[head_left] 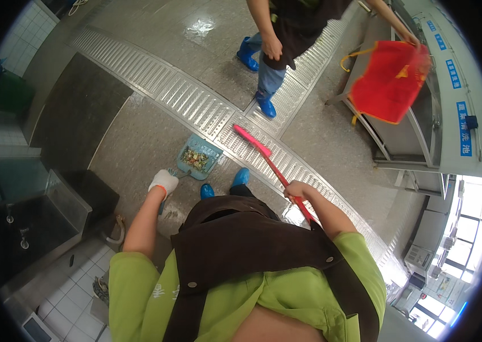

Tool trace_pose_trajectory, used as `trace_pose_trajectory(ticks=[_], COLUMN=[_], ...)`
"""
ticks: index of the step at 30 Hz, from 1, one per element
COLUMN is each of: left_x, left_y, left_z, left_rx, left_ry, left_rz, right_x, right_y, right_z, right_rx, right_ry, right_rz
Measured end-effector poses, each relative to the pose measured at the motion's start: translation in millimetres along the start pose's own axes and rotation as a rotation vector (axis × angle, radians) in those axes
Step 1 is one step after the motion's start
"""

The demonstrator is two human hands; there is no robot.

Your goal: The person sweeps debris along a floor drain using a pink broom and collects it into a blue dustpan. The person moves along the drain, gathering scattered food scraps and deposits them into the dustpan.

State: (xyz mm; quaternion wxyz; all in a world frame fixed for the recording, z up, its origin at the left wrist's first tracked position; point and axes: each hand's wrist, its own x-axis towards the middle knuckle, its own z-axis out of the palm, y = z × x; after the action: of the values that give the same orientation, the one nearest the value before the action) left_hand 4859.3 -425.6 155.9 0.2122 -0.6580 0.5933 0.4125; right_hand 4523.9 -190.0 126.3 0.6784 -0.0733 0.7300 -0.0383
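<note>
My left hand (pixel 164 180), in a white glove with an orange cuff edge, is closed round the handle of a teal dustpan (pixel 213 153). Scraps of food waste (pixel 195 159), green, white and reddish, lie in its pan. My bare right hand (pixel 297 191) grips the red handle of a broom (pixel 278 172). The pink broom head (pixel 249 138) rests over the metal floor grating, to the right of the dustpan and apart from it. Blue shoe covers (pixel 240 177) on my feet show just below the dustpan.
Ahead stands another person in blue boots (pixel 265 105), one hand on a red cloth (pixel 390 81) with yellow ties at a steel counter (pixel 386 137). Metal drain grating (pixel 192 106) crosses the wet floor. A steel sink (pixel 61 214) is at left.
</note>
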Motion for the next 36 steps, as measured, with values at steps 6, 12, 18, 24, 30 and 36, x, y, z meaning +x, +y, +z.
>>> trace_pose_trajectory(ticks=[6,12,18,24,30,36], left_x=[1.4,10.5,19.0,24.1,43.2,45.0], left_y=[46.5,38.3,19.0,24.3,16.3,23.1], left_z=[5.8,3.2,-1.8,7.0,7.9,3.3], left_rx=[-0.109,-0.054,-0.079,-0.084,-0.224,0.001], left_ry=[-0.055,0.09,0.102,0.149,0.035,-0.136], left_rz=[-0.026,0.074,0.008,0.066,0.063,0.061], right_x=[44.3,19.2,15.5,34.1,-10.7,-42.8], right_y=[-8.4,-20.2,-55.4,-78.4,-51.7,1.9], right_z=[62.0,9.5,18.5,76.2,24.8,-8.2], right_rx=[-0.328,-0.476,-0.285,-0.647,-0.91,-0.654], right_ry=[-0.032,-0.308,0.087,-0.124,-0.128,0.053], right_rz=[0.033,-0.032,-0.102,0.013,-0.206,-0.207])
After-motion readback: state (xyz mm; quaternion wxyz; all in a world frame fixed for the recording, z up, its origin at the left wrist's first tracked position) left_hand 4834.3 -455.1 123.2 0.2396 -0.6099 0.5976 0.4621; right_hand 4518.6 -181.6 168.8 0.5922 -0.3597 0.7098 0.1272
